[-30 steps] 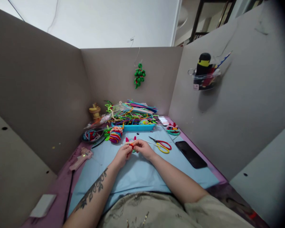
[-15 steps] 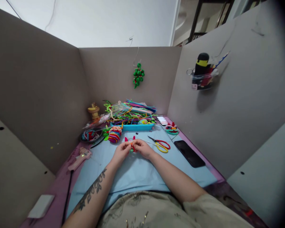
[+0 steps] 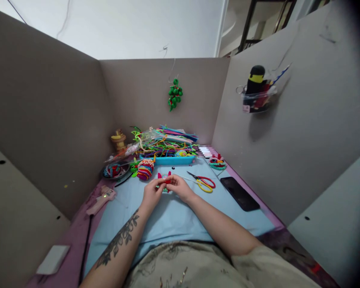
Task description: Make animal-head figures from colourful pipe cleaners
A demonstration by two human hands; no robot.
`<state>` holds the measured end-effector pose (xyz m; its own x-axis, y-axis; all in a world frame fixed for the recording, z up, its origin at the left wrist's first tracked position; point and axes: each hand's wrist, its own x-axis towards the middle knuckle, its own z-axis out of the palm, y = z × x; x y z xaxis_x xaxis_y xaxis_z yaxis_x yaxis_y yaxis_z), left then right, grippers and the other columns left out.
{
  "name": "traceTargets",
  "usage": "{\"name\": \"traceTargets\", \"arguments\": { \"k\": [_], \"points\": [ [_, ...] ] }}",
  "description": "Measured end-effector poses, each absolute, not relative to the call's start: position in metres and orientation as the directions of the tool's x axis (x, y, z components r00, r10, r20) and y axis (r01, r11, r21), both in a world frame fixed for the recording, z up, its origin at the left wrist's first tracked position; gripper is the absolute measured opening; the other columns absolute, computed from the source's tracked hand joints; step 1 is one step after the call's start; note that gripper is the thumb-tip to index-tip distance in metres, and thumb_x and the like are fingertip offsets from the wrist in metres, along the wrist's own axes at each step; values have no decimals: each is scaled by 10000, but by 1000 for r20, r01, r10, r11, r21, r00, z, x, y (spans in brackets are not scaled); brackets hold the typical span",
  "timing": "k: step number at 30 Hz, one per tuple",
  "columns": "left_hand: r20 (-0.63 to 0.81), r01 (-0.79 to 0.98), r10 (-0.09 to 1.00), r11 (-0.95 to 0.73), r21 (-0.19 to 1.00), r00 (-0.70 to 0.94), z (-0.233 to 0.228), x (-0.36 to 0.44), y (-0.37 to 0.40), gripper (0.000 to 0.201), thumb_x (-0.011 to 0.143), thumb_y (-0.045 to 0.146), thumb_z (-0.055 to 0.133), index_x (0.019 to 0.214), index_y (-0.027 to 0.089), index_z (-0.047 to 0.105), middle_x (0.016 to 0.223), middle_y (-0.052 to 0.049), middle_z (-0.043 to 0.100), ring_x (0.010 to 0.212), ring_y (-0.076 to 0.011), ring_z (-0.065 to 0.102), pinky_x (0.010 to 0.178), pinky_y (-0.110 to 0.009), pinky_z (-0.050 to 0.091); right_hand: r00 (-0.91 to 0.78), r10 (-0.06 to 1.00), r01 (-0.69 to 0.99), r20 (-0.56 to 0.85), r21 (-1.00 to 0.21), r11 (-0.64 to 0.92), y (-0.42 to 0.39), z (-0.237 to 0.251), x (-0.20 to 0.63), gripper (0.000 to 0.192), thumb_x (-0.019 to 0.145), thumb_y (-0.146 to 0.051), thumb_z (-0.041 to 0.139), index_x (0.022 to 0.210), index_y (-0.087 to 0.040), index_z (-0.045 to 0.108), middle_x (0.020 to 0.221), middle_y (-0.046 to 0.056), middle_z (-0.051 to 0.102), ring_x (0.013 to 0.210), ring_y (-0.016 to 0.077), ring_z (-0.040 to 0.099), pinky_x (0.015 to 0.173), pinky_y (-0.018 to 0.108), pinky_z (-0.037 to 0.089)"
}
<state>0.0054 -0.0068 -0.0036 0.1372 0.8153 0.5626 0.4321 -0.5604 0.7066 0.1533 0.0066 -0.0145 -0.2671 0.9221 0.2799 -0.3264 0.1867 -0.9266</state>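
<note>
Between my fingertips is a small red piece of pipe cleaner [image 3: 167, 181]. My left hand [image 3: 151, 194] pinches it from the left, my right hand [image 3: 180, 188] from the right, both with fingers closed. Just behind and under the fingers shows a small pipe-cleaner craft [image 3: 160, 175] with pink-red tips and some teal; my hands cover most of it, and I cannot tell whether it is joined to the red piece. To the right of my right hand lie scissors [image 3: 204, 184] with one red and one yellow handle. A striped pipe-cleaner ball shape [image 3: 145, 169] stands beyond my left hand.
A blue tray [image 3: 174, 161] heaped with pipe cleaners is at the back. At left are a bowl [image 3: 127, 175] and a pink glue gun [image 3: 101, 201] with a cord. A black phone [image 3: 239, 194] and a colourful pipe-cleaner piece [image 3: 217, 163] lie right. Partitions [image 3: 258, 160] enclose the table.
My fingers have shifted slightly on the small piece. Red now shows between the fingertips where orange showed before, and the left hand has turned a little. The other things stay put.
</note>
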Motion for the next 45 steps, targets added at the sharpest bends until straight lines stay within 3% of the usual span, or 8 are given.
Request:
{"name": "traceTargets", "arguments": {
  "k": [5,13,17,23,26,33,40,45],
  "points": [
    [554,446,819,-557,701,152,-1,5,-8,156,783,269,539,877,209,648,849,-55,633,772,-169,553,694,-274,425,-306,899,-247,314,-938,244,10,-20,155,282,696,-231,626,968,-173,578,837,20,624,682,111,563,627,249,451],
    [378,237,922,-386,891,83,8,12,-11,141,722,317,578,695,181,603,719,-37,563,711,-168,492,617,-241,372,-254,873,-61,416,-908,414,5,-15,156,231,763,-203,524,992,-201,558,929,30,598,841,140,563,760,294,457],
    [148,-6,965,-151,989,216,7,12,-9,242,705,362,590,605,160,501,521,32,425,476,-83,353,448,-203,251,-250,789,177,561,-774,607,-1,-5,162,189,781,-154,500,922,-202,617,906,43,589,890,164,532,823,320,415],
    [-139,-229,891,257,939,432,11,8,-13,245,634,305,656,635,149,467,535,48,366,440,-47,291,390,-183,107,-326,693,204,643,-668,716,-2,0,166,177,805,-143,486,879,-212,631,865,47,613,858,172,532,814,321,406],
    [-93,-197,909,186,962,405,11,10,-13,242,673,347,628,663,145,496,535,48,382,437,-48,292,394,-178,144,-298,720,234,626,-684,691,-1,-2,166,154,801,-163,496,855,-208,633,849,45,614,832,171,534,792,314,407],
    [267,119,945,-292,949,186,0,11,-4,235,687,368,621,708,135,599,590,6,523,551,-100,430,516,-205,314,-201,810,235,552,-775,587,1,-5,164,103,773,-210,536,769,-190,637,788,38,630,758,163,548,716,296,426],
    [137,2,967,-140,990,214,2,10,-6,279,712,407,588,626,145,542,461,49,405,412,-59,312,418,-203,198,-290,882,-82,372,-927,365,4,-7,162,214,724,-301,597,881,-172,665,820,32,642,627,111,557,594,250,464],
    [6,-189,945,59,980,326,5,11,-9,292,682,369,620,580,150,456,459,56,363,379,-31,250,375,-197,113,-276,890,-112,363,-932,346,5,-7,164,232,701,-285,625,893,-160,664,772,29,641,608,106,555,584,244,458]
  ]
}}
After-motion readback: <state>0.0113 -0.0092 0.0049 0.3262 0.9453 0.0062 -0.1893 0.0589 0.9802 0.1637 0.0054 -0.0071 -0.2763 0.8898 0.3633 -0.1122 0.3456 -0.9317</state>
